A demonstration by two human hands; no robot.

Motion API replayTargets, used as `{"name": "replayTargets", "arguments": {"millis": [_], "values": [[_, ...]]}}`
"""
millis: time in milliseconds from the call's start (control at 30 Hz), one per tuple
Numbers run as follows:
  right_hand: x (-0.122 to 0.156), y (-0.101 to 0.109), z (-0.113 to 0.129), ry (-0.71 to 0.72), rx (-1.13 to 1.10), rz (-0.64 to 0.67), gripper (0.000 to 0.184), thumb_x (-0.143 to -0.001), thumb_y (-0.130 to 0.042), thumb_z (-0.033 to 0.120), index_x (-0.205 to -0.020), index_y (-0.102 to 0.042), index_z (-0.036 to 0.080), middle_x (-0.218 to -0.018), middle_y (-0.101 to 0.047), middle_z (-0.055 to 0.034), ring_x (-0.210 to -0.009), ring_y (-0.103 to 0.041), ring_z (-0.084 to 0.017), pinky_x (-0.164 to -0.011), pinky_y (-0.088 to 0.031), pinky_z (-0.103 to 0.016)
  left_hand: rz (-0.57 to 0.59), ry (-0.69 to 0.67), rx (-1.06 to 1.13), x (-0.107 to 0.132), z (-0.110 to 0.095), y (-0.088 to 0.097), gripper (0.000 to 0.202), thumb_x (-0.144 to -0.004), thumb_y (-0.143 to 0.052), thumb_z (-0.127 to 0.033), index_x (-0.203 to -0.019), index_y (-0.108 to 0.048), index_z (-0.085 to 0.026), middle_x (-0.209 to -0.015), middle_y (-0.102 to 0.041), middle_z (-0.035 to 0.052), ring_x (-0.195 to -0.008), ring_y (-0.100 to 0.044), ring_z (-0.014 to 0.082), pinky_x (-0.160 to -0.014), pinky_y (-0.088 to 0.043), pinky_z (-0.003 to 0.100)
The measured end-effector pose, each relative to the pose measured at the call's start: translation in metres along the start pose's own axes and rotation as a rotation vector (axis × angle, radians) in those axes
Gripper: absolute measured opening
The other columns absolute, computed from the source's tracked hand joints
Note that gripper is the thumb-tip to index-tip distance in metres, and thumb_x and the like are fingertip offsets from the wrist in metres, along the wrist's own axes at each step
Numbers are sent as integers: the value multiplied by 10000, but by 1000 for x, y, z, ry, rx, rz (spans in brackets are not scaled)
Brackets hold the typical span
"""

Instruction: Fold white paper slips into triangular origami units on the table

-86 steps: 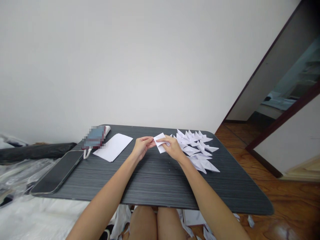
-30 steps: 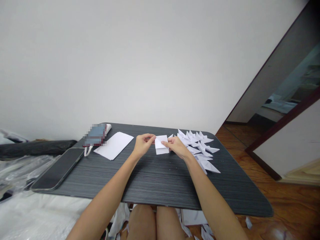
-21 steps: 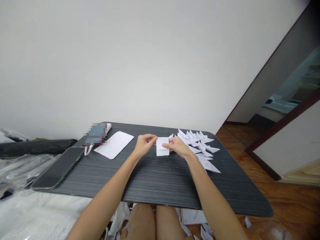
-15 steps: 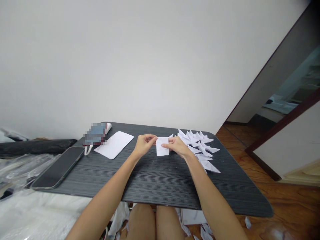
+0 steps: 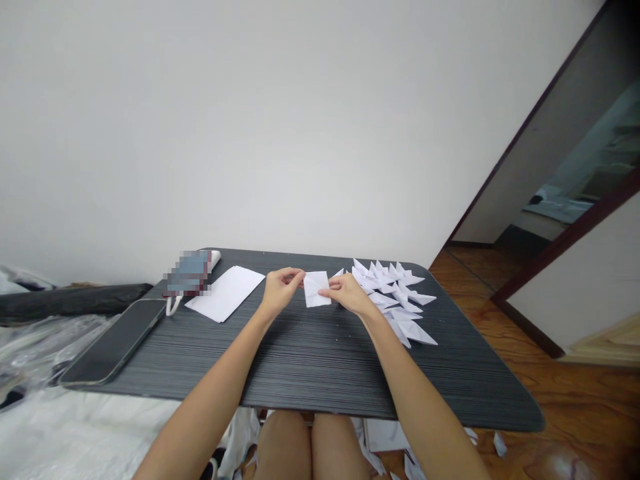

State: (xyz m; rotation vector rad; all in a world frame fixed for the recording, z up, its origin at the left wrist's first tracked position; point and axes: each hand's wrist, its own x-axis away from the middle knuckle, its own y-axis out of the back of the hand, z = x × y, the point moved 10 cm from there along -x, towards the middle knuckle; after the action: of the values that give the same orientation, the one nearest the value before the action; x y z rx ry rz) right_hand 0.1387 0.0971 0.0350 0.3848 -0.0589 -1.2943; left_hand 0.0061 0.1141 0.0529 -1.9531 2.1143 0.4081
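A small folded white paper (image 5: 316,289) lies at the middle back of the dark table (image 5: 310,353). My left hand (image 5: 280,291) pinches the paper's upper left corner with closed fingers. My right hand (image 5: 347,294) presses and pinches its right edge, fingers curled. Just right of my right hand lies a spread of several folded white paper pieces (image 5: 395,300) with pointed tips.
A flat white paper sheet (image 5: 226,294) lies left of my hands, with a blurred small item (image 5: 190,273) behind it and a dark phone (image 5: 117,342) near the left edge. Paper scraps (image 5: 380,440) lie on the wooden floor. A doorway (image 5: 565,200) opens at the right.
The paper was held tilted off the table, then set flat and squared between both hands. Since half a second ago both hands and the paper have shifted slightly left.
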Motion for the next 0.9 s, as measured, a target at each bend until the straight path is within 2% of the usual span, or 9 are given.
{"name": "replayTargets", "arguments": {"millis": [100,200,300,400,467,533,667,767,900], "values": [[1,12,10,93,223,-135,243,-652,-572,316,-525,-583,109,-461,-508,18,-473,-480,-104,-436,-329,-195,47,-115,-165,1,-13,-4,166,-651,-585,-310,-691,-625,-154,-590,-596,5,-524,-531,103,-532,-424,197],[3,14,19,171,347,-190,238,-670,-565,314,-531,-583,121,-485,-518,17,-510,-494,-108,-476,-356,-198,102,-161,-272,3,-18,-9,173,-637,-603,-306,-732,-628,-164,-514,-549,-24,-475,-477,81,-490,-377,175],[5,10,21,201,329,-191,216,-700,-540,322,-625,-631,141,-569,-582,-3,-513,-524,-117,-487,-401,-217,180,-94,-219,4,-10,-16,206,-673,-566,-333,-734,-638,-150,-462,-542,-21,-413,-467,80,-456,-366,185],[5,10,20,207,208,-215,230,-744,-488,318,-824,-656,183,-759,-642,-28,-571,-585,-146,-516,-470,-265,234,-16,-42,4,-5,-21,271,-704,-529,-350,-807,-635,-123,-635,-637,49,-422,-526,100,-414,-379,204],[7,11,27,273,169,-251,239,-755,-480,286,-916,-638,208,-887,-643,-33,-749,-609,-181,-668,-496,-319,250,-11,45,4,-7,-22,288,-711,-529,-336,-858,-628,-109,-725,-653,82,-507,-583,131,-454,-430,221],[10,11,39,371,183,-280,237,-748,-498,251,-945,-626,222,-979,-624,-31,-934,-563,-193,-833,-440,-353,259,-32,83,4,-11,-22,281,-708,-546,-311,-873,-630,-100,-716,-658,83,-599,-612,159,-562,-481,257],[18,14,58,505,210,-331,183,-739,-518,229,-871,-645,229,-1076,-581,-31,-1085,-465,-182,-944,-345,-351,267,-66,102,6,-18,-22,250,-685,-583,-277,-856,-643,-106,-769,-668,75,-708,-623,182,-709,-491,312],[18,20,59,488,181,-358,145,-720,-543,251,-798,-660,219,-1153,-527,-42,-1141,-404,-193,-965,-307,-345,238,-117,41,6,-23,-19,229,-675,-594,-277,-828,-657,-118,-819,-666,69,-742,-619,183,-741,-483,307],[7,30,33,308,-1,-374,134,-657,-600,290,-711,-662,184,-1185,-497,-77,-1099,-444,-234,-915,-339,-346,247,-161,-36,8,-25,-22,230,-711,-554,-287,-821,-660,-115,-790,-671,71,-712,-621,181,-709,-489,297]]}}
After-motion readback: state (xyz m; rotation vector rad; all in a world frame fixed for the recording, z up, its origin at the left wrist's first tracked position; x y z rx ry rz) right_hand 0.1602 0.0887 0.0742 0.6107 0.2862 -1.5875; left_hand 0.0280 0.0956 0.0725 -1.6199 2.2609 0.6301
